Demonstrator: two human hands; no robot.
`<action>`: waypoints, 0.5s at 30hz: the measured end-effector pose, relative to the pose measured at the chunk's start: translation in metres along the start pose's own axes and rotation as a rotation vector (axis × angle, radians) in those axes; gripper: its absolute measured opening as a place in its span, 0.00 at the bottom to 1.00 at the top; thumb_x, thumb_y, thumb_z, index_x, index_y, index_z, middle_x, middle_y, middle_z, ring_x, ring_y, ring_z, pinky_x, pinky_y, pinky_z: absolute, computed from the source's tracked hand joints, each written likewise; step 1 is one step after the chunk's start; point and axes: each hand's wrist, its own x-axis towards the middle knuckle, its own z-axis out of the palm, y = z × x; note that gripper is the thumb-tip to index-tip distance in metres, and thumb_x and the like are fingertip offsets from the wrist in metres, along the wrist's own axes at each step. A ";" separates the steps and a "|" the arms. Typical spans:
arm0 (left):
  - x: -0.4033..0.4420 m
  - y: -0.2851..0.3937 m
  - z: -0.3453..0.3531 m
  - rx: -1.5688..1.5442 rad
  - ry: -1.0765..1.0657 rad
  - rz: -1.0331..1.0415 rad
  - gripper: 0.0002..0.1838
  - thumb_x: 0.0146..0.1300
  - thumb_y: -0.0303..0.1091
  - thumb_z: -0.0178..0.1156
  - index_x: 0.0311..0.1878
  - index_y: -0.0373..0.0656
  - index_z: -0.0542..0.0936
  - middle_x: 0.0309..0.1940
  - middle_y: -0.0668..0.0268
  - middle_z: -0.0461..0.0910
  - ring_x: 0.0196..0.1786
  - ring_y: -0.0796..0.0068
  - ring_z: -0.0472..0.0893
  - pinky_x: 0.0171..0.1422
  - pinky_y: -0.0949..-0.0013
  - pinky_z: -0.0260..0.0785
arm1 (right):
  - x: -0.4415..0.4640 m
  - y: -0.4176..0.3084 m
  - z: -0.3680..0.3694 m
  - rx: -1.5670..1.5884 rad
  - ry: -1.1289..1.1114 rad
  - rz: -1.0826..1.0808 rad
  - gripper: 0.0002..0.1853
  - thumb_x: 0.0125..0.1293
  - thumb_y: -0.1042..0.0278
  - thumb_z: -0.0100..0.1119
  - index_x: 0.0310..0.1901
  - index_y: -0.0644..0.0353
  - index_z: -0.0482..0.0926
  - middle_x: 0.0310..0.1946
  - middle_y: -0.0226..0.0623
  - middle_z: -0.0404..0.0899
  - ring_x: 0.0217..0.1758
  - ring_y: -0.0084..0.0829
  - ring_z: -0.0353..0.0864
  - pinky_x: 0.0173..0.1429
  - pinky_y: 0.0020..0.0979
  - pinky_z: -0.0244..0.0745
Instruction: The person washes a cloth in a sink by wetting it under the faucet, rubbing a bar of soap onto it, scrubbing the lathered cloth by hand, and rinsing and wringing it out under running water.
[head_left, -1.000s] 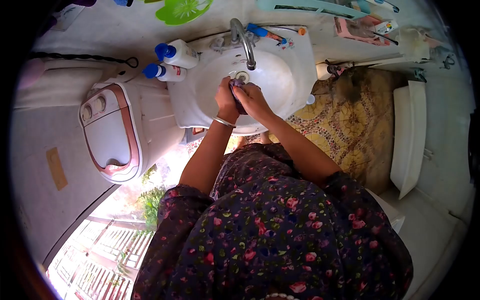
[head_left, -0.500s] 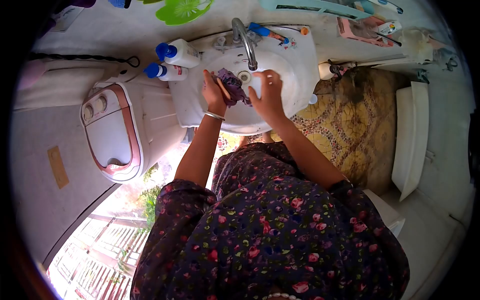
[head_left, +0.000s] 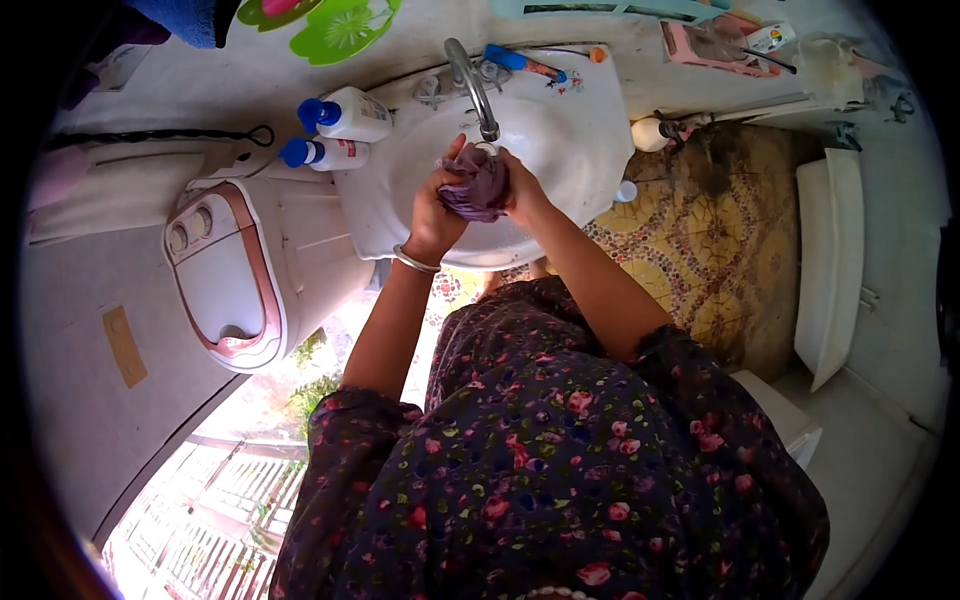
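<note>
A bunched purple cloth (head_left: 476, 188) is gathered between my two hands over the white sink (head_left: 400, 215), just below the curved metal tap (head_left: 470, 75). My left hand (head_left: 436, 208) grips the cloth from the left side, a bangle on its wrist. From the right, my right hand (head_left: 522, 187) closes on the same cloth, its fingers partly hidden behind it. Whether water is running from the spout I cannot tell.
Two white bottles with blue tops, one of them a pump bottle (head_left: 355, 115), stand on the sink's left corner. A blue tube (head_left: 520, 62) lies behind the tap. A small washing machine (head_left: 235, 270) stands left; a white basin (head_left: 830, 270) leans at right.
My right hand has moved left from open air and taken hold of the cloth. The cloth, earlier hanging loose in my left hand, is now bunched up between both hands.
</note>
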 end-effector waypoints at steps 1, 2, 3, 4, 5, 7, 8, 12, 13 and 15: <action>-0.003 0.007 0.002 -0.078 -0.087 -0.015 0.33 0.55 0.31 0.45 0.68 0.43 0.58 0.56 0.59 0.69 0.58 0.61 0.70 0.64 0.60 0.61 | 0.037 0.020 -0.044 0.033 -0.080 0.005 0.25 0.66 0.38 0.45 0.42 0.55 0.72 0.26 0.27 0.71 0.17 0.20 0.66 0.23 0.16 0.61; -0.007 0.014 0.005 -0.155 -0.173 -0.029 0.33 0.55 0.33 0.45 0.68 0.43 0.58 0.57 0.58 0.68 0.60 0.60 0.69 0.66 0.59 0.60 | 0.033 0.018 -0.047 0.036 -0.083 0.008 0.25 0.66 0.38 0.45 0.42 0.55 0.72 0.26 0.27 0.71 0.17 0.20 0.66 0.23 0.16 0.61; -0.011 0.019 0.008 -0.162 -0.196 -0.021 0.34 0.54 0.36 0.44 0.68 0.44 0.58 0.59 0.57 0.67 0.64 0.59 0.66 0.69 0.57 0.56 | 0.021 0.015 -0.045 0.037 0.025 0.107 0.23 0.65 0.38 0.47 0.40 0.53 0.72 0.26 0.26 0.71 0.19 0.19 0.66 0.31 0.23 0.63; -0.012 0.022 0.009 -0.159 -0.193 -0.023 0.34 0.54 0.36 0.44 0.68 0.44 0.58 0.59 0.57 0.67 0.64 0.59 0.66 0.69 0.57 0.56 | 0.008 0.014 -0.044 0.039 0.135 0.208 0.22 0.64 0.37 0.48 0.38 0.51 0.71 0.25 0.25 0.70 0.20 0.19 0.66 0.40 0.30 0.66; -0.013 0.023 0.011 -0.142 -0.179 -0.013 0.32 0.54 0.35 0.45 0.66 0.43 0.61 0.58 0.57 0.67 0.62 0.59 0.67 0.69 0.58 0.56 | -0.005 0.014 -0.041 0.040 0.246 0.307 0.21 0.64 0.37 0.49 0.35 0.48 0.71 0.25 0.23 0.69 0.22 0.19 0.65 0.48 0.36 0.69; -0.010 0.022 0.005 -0.123 -0.170 -0.003 0.30 0.54 0.35 0.45 0.64 0.43 0.64 0.57 0.57 0.68 0.61 0.60 0.68 0.68 0.60 0.57 | -0.018 0.017 -0.033 0.156 -0.010 0.323 0.21 0.64 0.38 0.49 0.37 0.50 0.72 0.26 0.24 0.69 0.24 0.20 0.66 0.52 0.40 0.67; -0.004 0.017 -0.010 0.084 -0.155 -0.016 0.27 0.55 0.33 0.47 0.60 0.42 0.66 0.55 0.58 0.69 0.58 0.62 0.69 0.66 0.62 0.59 | -0.024 0.020 -0.027 0.267 -0.268 0.336 0.22 0.65 0.38 0.48 0.39 0.51 0.72 0.26 0.24 0.70 0.26 0.21 0.66 0.56 0.43 0.64; 0.000 0.003 -0.076 1.170 -0.028 0.284 0.19 0.54 0.26 0.51 0.51 0.40 0.70 0.51 0.59 0.68 0.53 0.66 0.70 0.61 0.68 0.63 | -0.031 -0.005 -0.002 0.215 0.016 0.107 0.17 0.67 0.46 0.49 0.35 0.51 0.71 0.20 0.26 0.69 0.30 0.21 0.71 0.60 0.41 0.64; 0.002 0.006 -0.087 1.166 0.046 0.166 0.20 0.53 0.23 0.52 0.52 0.40 0.71 0.52 0.58 0.68 0.55 0.66 0.71 0.60 0.69 0.64 | -0.022 -0.011 -0.014 0.093 -0.140 0.099 0.13 0.67 0.51 0.48 0.33 0.51 0.70 0.14 0.25 0.65 0.27 0.19 0.70 0.55 0.37 0.69; 0.001 0.010 -0.101 1.369 0.011 0.265 0.20 0.55 0.24 0.53 0.54 0.40 0.70 0.52 0.57 0.69 0.56 0.66 0.71 0.60 0.68 0.64 | -0.018 -0.018 -0.018 0.011 -0.110 0.109 0.12 0.67 0.52 0.48 0.32 0.50 0.69 0.13 0.24 0.63 0.24 0.19 0.68 0.51 0.35 0.71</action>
